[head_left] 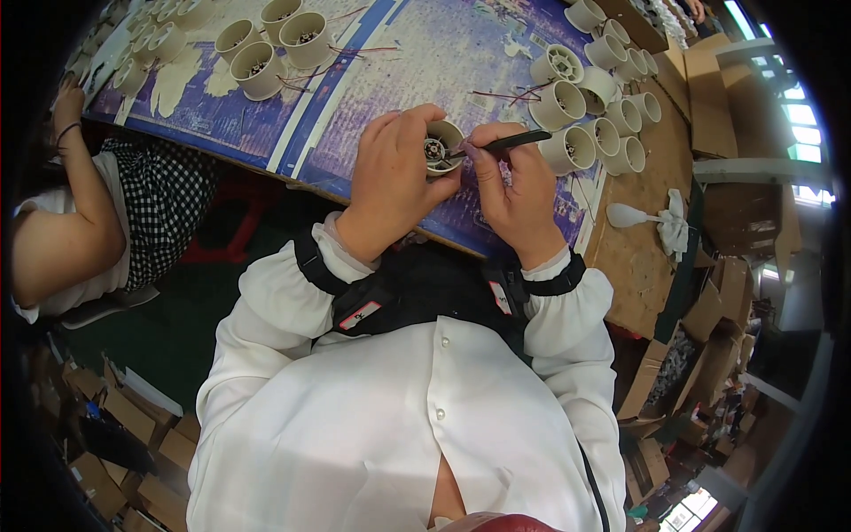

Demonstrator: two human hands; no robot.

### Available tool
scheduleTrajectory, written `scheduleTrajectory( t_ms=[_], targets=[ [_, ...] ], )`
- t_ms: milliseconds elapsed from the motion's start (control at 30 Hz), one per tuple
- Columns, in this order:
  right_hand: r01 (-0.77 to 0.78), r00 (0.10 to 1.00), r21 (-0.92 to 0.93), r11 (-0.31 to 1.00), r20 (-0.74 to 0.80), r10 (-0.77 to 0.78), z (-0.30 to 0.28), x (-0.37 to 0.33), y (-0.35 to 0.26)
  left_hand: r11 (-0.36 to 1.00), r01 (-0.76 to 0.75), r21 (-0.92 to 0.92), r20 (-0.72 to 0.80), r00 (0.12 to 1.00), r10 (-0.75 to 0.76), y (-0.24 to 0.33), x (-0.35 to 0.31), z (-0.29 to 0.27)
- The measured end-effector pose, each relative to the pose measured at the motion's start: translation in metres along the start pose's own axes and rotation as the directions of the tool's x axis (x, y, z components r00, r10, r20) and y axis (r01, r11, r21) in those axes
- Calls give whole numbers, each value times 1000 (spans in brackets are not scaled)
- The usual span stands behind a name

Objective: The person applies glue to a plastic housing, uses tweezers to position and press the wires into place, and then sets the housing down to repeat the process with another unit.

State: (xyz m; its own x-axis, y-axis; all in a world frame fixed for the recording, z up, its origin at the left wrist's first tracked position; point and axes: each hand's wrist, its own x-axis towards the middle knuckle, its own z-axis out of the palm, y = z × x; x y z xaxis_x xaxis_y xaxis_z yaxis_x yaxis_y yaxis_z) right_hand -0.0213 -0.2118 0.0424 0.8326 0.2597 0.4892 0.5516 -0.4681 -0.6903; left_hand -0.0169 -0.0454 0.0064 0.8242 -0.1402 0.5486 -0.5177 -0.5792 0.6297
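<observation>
My left hand (394, 177) is closed round a cream cup-shaped plastic housing (453, 134) at the near edge of the table, its open top facing me. Inside the housing sits a round part (434, 151) with small metal pieces and a dark ring. My right hand (512, 191) pinches slim black tweezers (521, 139), held nearly level. Their tip reaches into the housing beside the round part; whether it touches anything cannot be made out. My right fingertips are close to the housing's rim.
Several similar housings with thin red and dark wires stand at right (558, 105) and far left (257, 71) on a blue printed sheet (425, 53). A white squeeze bulb (626, 215) and crumpled tissue (674, 226) lie at right. Another person's arm (84, 186) is at left. Cardboard boxes (709, 97) stand beyond.
</observation>
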Motion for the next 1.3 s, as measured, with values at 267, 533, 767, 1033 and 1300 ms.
scheduleTrajectory(
  t_ms=[267,533,767,1033,1300],
  targets=[
    [17,1000,-6,1000,-7,-17,0,1,0,1000,-10,2,-11,1000,10,-2,-1,2],
    [138,990,-24,990,7,-138,2,1,4,1000,-27,11,-14,1000,27,-1,0,2],
    [52,999,-34,998,-11,-52,0,0,1,1000,-8,-2,14,1000,8,0,0,-1],
    [89,996,-48,995,-15,-90,1,0,3,1000,-22,13,6,1000,22,1,0,0],
    [123,992,-27,992,-10,-124,3,0,4,1000,-26,18,-6,1000,26,-1,-1,0]
  ],
)
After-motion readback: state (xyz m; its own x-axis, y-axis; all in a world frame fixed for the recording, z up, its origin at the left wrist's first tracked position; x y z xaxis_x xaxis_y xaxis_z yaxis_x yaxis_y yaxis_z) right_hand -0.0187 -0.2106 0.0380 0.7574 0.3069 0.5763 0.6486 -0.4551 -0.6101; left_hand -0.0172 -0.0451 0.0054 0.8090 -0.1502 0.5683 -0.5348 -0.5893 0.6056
